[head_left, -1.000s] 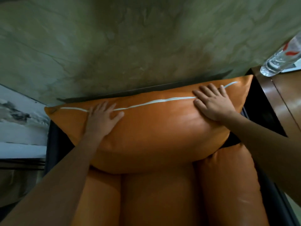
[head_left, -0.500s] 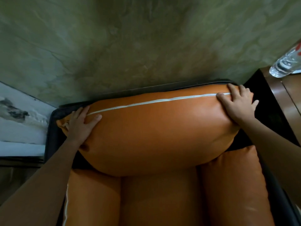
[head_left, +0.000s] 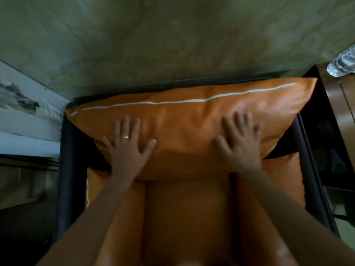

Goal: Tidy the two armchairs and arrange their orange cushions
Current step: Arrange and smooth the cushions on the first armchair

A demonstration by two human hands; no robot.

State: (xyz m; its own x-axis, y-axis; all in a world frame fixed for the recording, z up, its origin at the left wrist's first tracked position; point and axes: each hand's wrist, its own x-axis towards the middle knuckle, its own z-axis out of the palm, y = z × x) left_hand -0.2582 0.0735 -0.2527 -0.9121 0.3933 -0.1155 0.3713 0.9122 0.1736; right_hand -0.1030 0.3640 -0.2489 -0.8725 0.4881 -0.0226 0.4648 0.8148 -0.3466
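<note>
While two hands, left hand [head_left: 128, 150], right hand [head_left: 239, 144], press one back cushion [head_left: 184, 131], fingers spread flat.

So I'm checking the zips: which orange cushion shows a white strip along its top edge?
The big back cushion under both hands; the left side cushion shows white only down its side, the seat cushion none.

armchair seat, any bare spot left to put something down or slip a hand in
Free: the middle seat cushion, bordered by the back cushion above and both forearms at its sides. Dark slivers show between the back cushion's lower corners and the dark frame. Crowded: the back cushion's front, under the flat left hand and right hand; the side table corner holds a bottle.
</note>
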